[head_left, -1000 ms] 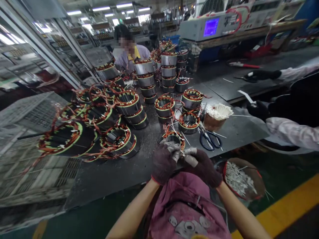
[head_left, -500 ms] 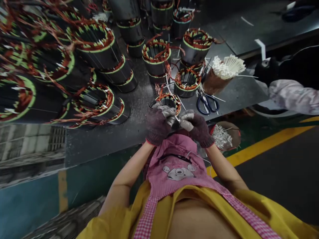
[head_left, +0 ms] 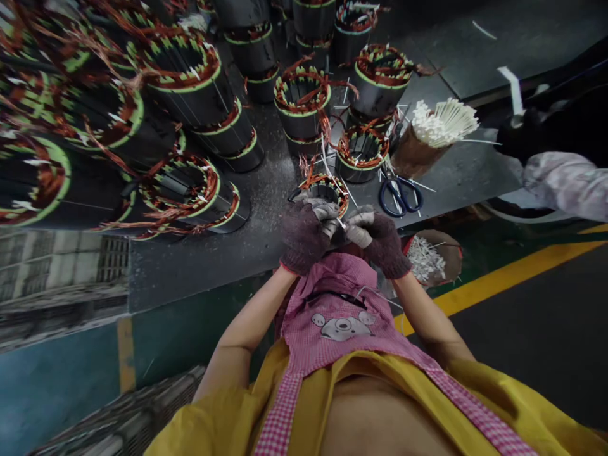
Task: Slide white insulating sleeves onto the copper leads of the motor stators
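Note:
A small black stator with copper windings point(head_left: 325, 187) stands at the table's front edge. My left hand point(head_left: 308, 229), in a dark glove with grey fingertips, is wrapped against its near rim. Close on the right, my right hand point(head_left: 377, 237), gloved alike, has its fingers pinched at a small white piece point(head_left: 341, 223) between the two hands. The fingertips partly hide that piece. Behind the hands stands another wound stator point(head_left: 363, 152), with white strips lying around it. Dark blue scissors point(head_left: 400, 195) lie to the right.
Many stators point(head_left: 181, 190) are stacked to the left and behind. A brown holder point(head_left: 418, 152) full of white sticks stands at the right. Below the table edge is a container of white scraps point(head_left: 426, 258). Another person's sleeve point(head_left: 565, 183) shows far right.
The objects on the table appear slightly shifted rightward in the view. My right hand's fingertips have moved a little, while my left hand stays at the stator.

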Tool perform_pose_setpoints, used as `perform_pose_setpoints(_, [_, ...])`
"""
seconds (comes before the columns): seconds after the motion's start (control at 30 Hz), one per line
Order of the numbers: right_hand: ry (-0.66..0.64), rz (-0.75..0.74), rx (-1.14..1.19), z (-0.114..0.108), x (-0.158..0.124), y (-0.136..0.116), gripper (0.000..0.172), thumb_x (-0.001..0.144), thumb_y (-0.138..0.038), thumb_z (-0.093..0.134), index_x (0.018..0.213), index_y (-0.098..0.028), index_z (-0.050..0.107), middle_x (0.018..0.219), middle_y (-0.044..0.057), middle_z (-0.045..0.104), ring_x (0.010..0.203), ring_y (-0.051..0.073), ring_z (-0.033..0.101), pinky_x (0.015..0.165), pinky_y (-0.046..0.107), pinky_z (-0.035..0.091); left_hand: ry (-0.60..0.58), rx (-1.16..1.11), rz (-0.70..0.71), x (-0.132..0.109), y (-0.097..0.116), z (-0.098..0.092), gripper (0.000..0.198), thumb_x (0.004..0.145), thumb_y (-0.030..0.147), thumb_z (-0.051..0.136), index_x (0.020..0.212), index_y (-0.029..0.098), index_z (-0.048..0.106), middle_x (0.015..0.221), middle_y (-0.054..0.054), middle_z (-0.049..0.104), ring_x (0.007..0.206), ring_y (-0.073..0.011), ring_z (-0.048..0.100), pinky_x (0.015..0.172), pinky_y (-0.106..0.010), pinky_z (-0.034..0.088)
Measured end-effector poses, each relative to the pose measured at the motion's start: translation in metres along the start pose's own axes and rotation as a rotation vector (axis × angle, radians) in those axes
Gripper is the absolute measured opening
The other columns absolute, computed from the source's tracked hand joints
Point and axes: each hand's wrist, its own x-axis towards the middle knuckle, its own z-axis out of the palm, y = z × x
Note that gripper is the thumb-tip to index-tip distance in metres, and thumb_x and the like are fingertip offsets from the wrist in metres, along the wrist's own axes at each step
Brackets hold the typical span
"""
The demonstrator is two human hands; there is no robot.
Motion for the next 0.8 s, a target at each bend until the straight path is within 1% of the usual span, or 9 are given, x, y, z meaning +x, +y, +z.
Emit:
perform_pose_setpoints(0.1, [0.010,0.069,-0.122,0.003,0.004,0.002,0.024,0.092,-0.045,0.075,0.080,-0.025,0.080,0.078,0.003,0.078,0.076,0.022,0.068,0.074,0.037,0.052,0.046,-0.008,0.058,0.001,-0.003,0.001,0.001,0.097,0.033,0.075,0.098,0.033,0.076,0.108,-0.001,0.086,0.108,-0.0291,0.079,0.120,-0.056,0.059])
perform_pose_setpoints(0.2, [0.035,0.141,-0.259,0.004,0.008,0.005,0.024,0.092,-0.043,0.075,0.078,-0.023,0.080,0.078,0.004,0.078,0.076,0.023,0.067,0.075,0.037,0.050,0.054,-0.012,0.114,0.000,-0.004,-0.003,0.011,0.096,0.031,0.080,0.105,0.034,0.075,0.110,-0.001,0.086,0.108,-0.0314,0.079,0.117,-0.062,0.061])
perform_pose_setpoints(0.27, [0.031,0.152,-0.291,0.001,0.008,0.004,0.025,0.092,-0.043,0.075,0.077,-0.023,0.080,0.078,0.005,0.077,0.076,0.023,0.067,0.074,0.037,0.049,0.068,-0.029,0.166,-0.001,-0.004,-0.006,0.011,0.097,0.030,0.079,0.108,0.031,0.076,0.111,-0.002,0.086,0.110,-0.0299,0.079,0.117,-0.059,0.061])
perform_pose_setpoints(0.33, [-0.006,0.126,-0.242,-0.003,0.006,0.002,0.026,0.092,-0.044,0.074,0.077,-0.023,0.080,0.077,0.005,0.078,0.075,0.023,0.068,0.073,0.036,0.050,0.091,-0.055,0.194,-0.002,-0.004,-0.009,0.007,0.100,0.028,0.076,0.106,0.028,0.078,0.110,-0.002,0.086,0.111,-0.0267,0.080,0.118,-0.053,0.061])
perform_pose_setpoints(0.4, [-0.056,0.074,-0.144,-0.006,0.003,0.000,0.025,0.094,-0.042,0.072,0.080,-0.024,0.081,0.077,0.004,0.079,0.074,0.023,0.069,0.072,0.036,0.052,0.097,-0.055,0.167,-0.003,-0.003,-0.009,0.007,0.100,0.027,0.075,0.105,0.028,0.080,0.110,-0.003,0.086,0.111,-0.0251,0.080,0.118,-0.050,0.060])
perform_pose_setpoints(0.5, [-0.073,-0.010,-0.051,-0.007,-0.001,-0.003,0.021,0.094,-0.041,0.075,0.083,-0.025,0.083,0.081,0.004,0.082,0.076,0.023,0.072,0.074,0.036,0.056,0.073,-0.028,0.114,-0.003,-0.003,-0.006,0.009,0.096,0.025,0.079,0.104,0.029,0.082,0.109,-0.002,0.086,0.109,-0.0244,0.080,0.121,-0.051,0.059])
perform_pose_setpoints(0.57, [-0.070,-0.014,-0.039,-0.005,0.001,-0.004,0.022,0.093,-0.042,0.075,0.083,-0.025,0.083,0.083,0.005,0.083,0.078,0.024,0.073,0.075,0.037,0.057,0.078,-0.035,0.103,-0.003,-0.002,-0.005,0.013,0.094,0.024,0.082,0.105,0.029,0.083,0.108,-0.002,0.086,0.108,-0.0247,0.080,0.121,-0.053,0.059])
perform_pose_setpoints(0.7, [-0.094,0.138,-0.131,0.000,0.009,-0.005,0.027,0.090,-0.046,0.072,0.080,-0.024,0.083,0.082,0.007,0.083,0.079,0.027,0.073,0.074,0.038,0.055,0.123,-0.070,0.127,-0.004,-0.002,-0.006,0.014,0.095,0.024,0.082,0.108,0.030,0.083,0.107,-0.001,0.086,0.107,-0.0257,0.080,0.115,-0.055,0.062])
perform_pose_setpoints(0.8, [-0.094,0.208,-0.160,0.001,0.011,-0.004,0.031,0.089,-0.050,0.071,0.079,-0.023,0.083,0.082,0.008,0.083,0.078,0.027,0.072,0.074,0.039,0.054,0.097,-0.065,0.147,-0.003,-0.002,-0.008,0.011,0.097,0.024,0.081,0.106,0.030,0.082,0.107,0.000,0.087,0.107,-0.0244,0.081,0.115,-0.053,0.064])
